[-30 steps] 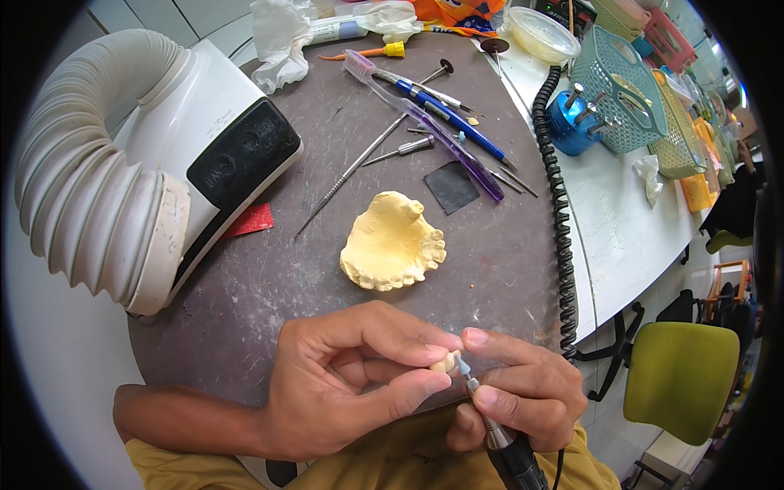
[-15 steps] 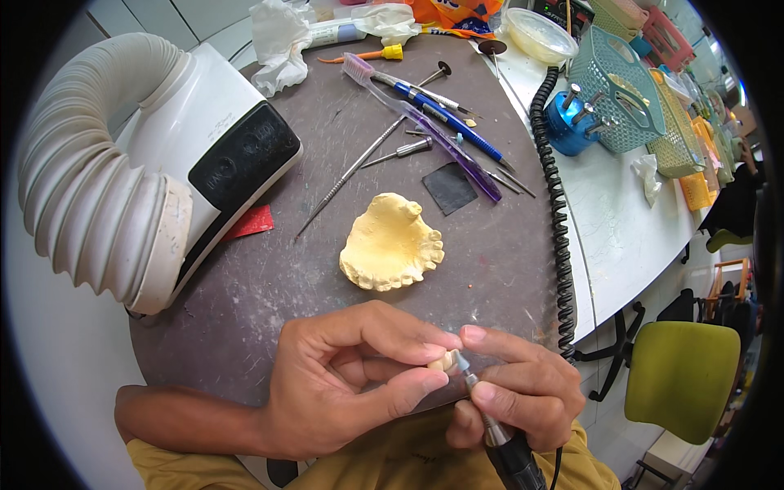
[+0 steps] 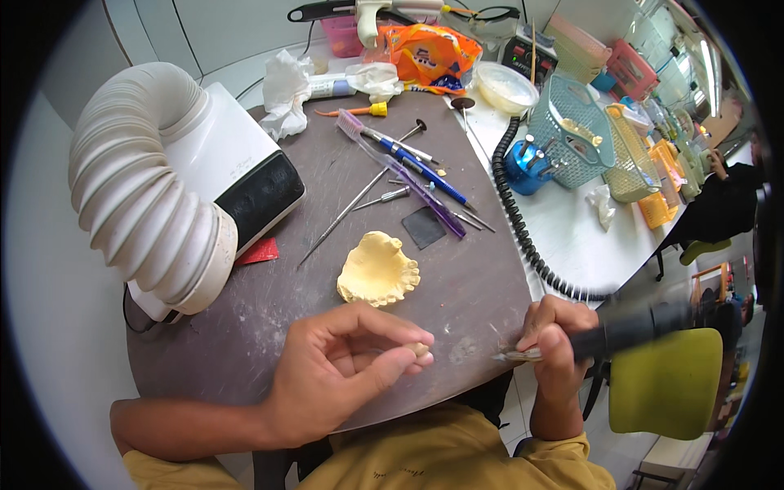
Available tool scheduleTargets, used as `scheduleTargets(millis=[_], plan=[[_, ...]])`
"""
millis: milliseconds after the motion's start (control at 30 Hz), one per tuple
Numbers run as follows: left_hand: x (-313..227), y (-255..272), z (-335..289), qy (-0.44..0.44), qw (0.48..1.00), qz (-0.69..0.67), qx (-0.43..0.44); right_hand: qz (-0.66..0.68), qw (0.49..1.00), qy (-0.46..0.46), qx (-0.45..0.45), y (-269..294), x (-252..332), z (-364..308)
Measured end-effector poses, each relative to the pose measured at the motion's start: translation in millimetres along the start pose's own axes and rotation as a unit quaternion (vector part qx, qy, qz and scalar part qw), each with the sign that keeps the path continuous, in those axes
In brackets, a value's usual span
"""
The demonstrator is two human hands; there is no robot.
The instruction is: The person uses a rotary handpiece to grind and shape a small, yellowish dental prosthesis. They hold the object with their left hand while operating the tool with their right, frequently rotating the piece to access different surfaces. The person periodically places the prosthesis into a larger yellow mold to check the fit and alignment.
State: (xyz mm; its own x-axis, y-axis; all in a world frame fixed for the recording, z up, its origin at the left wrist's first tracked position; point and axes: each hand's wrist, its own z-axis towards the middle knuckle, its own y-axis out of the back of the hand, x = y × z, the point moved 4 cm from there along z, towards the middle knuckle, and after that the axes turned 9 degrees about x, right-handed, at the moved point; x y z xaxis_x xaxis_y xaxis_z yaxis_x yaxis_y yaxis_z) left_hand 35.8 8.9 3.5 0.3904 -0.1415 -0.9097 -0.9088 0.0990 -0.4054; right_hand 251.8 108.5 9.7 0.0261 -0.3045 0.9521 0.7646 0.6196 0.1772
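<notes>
Between the thumb and fingertips of my left hand (image 3: 327, 376) is a small cream-coloured dental crown (image 3: 418, 349), partly covered by the fingers. My right hand (image 3: 559, 339) is closed around a black rotary handpiece (image 3: 625, 333), blurred by motion. Its metal nose and small tip point left over the table's right edge, apart from the crown. A yellow plaster dental cast (image 3: 376, 273) lies on the brown table just beyond my left hand.
Beyond the cast lie a purple toothbrush (image 3: 408, 181), a blue pen-like tool (image 3: 425, 175) and a dark square sheet (image 3: 424, 227). A white hose unit (image 3: 155, 196) stands left. On the right are a coiled black cord (image 3: 513, 220), a blue bur holder (image 3: 527, 171) and baskets (image 3: 572, 122).
My right hand has swung the handpiece right, away from the crown, and its body now points right. My left hand has shifted slightly left with the crown. The whole view has tilted up.
</notes>
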Motion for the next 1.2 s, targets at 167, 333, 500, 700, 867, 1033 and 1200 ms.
scheduleTargets(millis=[167, 333, 500, 700, 867, 1033, 1200], plan=[[-3, 10, 5, -0.008, 0.999, 0.040, -0.017, -0.181, 0.974, -0.116, -0.076, 19, 9, 16], [-1, 14, 7, -0.030, 0.996, 0.070, -0.047, -0.384, 0.919, -0.086, -0.008, 14, 0, 37], [-3, 13, 9, -0.055, 0.993, 0.074, -0.068, -0.503, 0.856, -0.109, 0.054, 0, 18, 49], [1, 14, 17, -0.072, 0.992, 0.070, -0.078, -0.566, 0.813, -0.123, 0.054, 1, 13, 44], [-9, 30, 4, -0.090, 0.986, 0.089, -0.107, -0.567, 0.823, -0.012, 0.021, -12, 29, 68], [-3, 24, 31, -0.054, 0.994, 0.057, -0.072, -0.458, 0.882, 0.066, 0.085, 0, 25, 91], [-15, 52, 34, -0.099, 0.992, 0.021, -0.077, -0.455, 0.863, 0.126, 0.182, -34, 7, 142]])
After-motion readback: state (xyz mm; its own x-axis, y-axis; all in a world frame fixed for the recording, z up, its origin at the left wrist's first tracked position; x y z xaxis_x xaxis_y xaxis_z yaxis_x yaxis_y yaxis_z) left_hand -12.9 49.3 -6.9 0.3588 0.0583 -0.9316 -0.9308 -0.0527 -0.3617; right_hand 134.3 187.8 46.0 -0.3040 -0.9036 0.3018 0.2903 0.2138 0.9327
